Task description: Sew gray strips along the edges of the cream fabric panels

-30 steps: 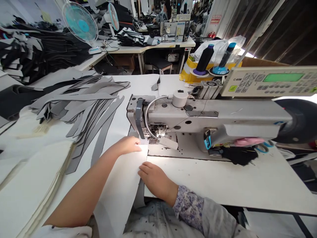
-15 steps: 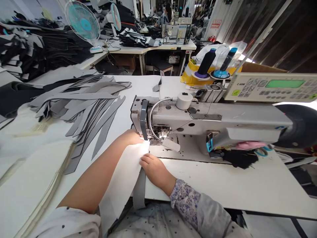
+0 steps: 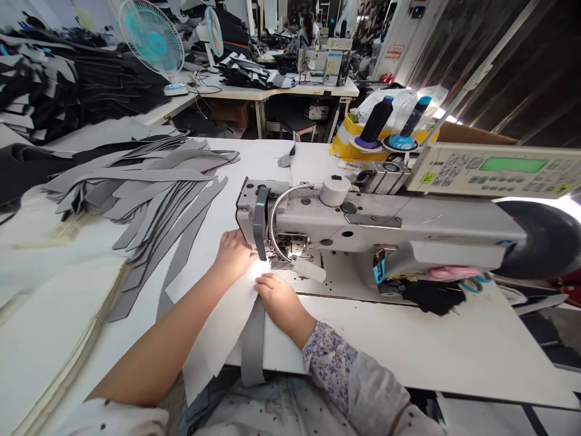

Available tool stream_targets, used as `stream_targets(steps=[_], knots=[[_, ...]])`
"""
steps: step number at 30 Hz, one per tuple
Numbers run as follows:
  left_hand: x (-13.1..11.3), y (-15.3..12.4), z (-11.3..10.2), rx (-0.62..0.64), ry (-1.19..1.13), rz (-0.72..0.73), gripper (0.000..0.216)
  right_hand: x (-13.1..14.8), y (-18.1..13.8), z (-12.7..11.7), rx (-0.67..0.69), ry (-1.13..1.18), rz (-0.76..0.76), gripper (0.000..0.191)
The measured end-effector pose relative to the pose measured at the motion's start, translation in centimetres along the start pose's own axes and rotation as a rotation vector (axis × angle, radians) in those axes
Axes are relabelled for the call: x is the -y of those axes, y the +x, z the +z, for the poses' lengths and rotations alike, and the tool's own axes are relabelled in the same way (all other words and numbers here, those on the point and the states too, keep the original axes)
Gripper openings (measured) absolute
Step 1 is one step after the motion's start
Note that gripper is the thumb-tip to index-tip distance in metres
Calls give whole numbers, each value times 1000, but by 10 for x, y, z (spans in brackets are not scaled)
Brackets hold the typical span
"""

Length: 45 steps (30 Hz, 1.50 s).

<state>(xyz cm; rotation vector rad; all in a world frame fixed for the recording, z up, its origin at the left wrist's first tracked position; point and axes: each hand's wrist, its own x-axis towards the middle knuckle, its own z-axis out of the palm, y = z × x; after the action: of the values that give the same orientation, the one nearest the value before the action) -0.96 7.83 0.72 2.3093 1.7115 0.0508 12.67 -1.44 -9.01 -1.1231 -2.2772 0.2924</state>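
My left hand (image 3: 233, 254) lies on a white fabric piece (image 3: 222, 327), its fingers reaching under the head of the grey sewing machine (image 3: 363, 230) beside the needle area (image 3: 290, 251). Just in front of the needle, my right hand (image 3: 276, 297) presses flat on the same white piece, fingers stretched toward the presser foot. A grey strip (image 3: 253, 345) runs under the white piece and hangs over the table's front edge. Both hands rest on the fabric rather than gripping it.
A fan of grey cut strips (image 3: 154, 194) lies at the left, with a stack of white pieces (image 3: 54, 327) nearer me. Thread cones (image 3: 376, 121) and a control panel (image 3: 499, 169) stand behind the machine. A desk fan (image 3: 152, 39) and other workstations are farther back.
Both hands have slid forward with the white piece toward the needle. More of the grey strip now hangs over the table's front edge.
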Motion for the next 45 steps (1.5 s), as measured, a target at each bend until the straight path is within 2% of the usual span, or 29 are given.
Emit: stream_targets(steps=[1,2,5,7,9,13,14,15,16,17,20,25,32,38,45], knots=[[-1,-20,0,-65,26,-3,14,0,0,0,-6,4,-1,24],[-1,-41,1,-70,11,0,18,-1,0,1,-8,15,-2,23],[-6,-99,8,100,-37,-5,36,-3,2,2,-15,54,5,22],[-11,-121,15,163,22,-48,36,-4,4,1,-24,63,24,20],[-16,-128,19,210,86,-110,24,-3,4,-3,-39,58,42,18],[-21,-124,18,247,92,-126,27,22,-17,-21,-35,23,123,15],[-22,-123,16,239,83,-114,28,32,-27,-25,5,16,130,13],[-23,-122,15,237,78,-103,28,42,-37,-28,59,16,68,10],[-25,-121,13,244,87,-93,27,51,-47,-30,114,29,-36,14],[-27,-121,12,259,111,-81,26,60,-56,-32,136,21,-88,27],[-33,-118,11,311,215,-42,20,73,-67,-32,159,6,-107,50],[-37,-108,12,328,288,-9,21,69,-58,-33,187,-4,-60,51],[-40,-86,19,280,295,-22,22,62,-57,-34,155,0,10,50],[-45,-70,23,223,311,-27,26,53,-50,-33,125,-34,42,42],[-41,-86,24,178,325,-43,31,50,-55,-37,132,-54,1,43]])
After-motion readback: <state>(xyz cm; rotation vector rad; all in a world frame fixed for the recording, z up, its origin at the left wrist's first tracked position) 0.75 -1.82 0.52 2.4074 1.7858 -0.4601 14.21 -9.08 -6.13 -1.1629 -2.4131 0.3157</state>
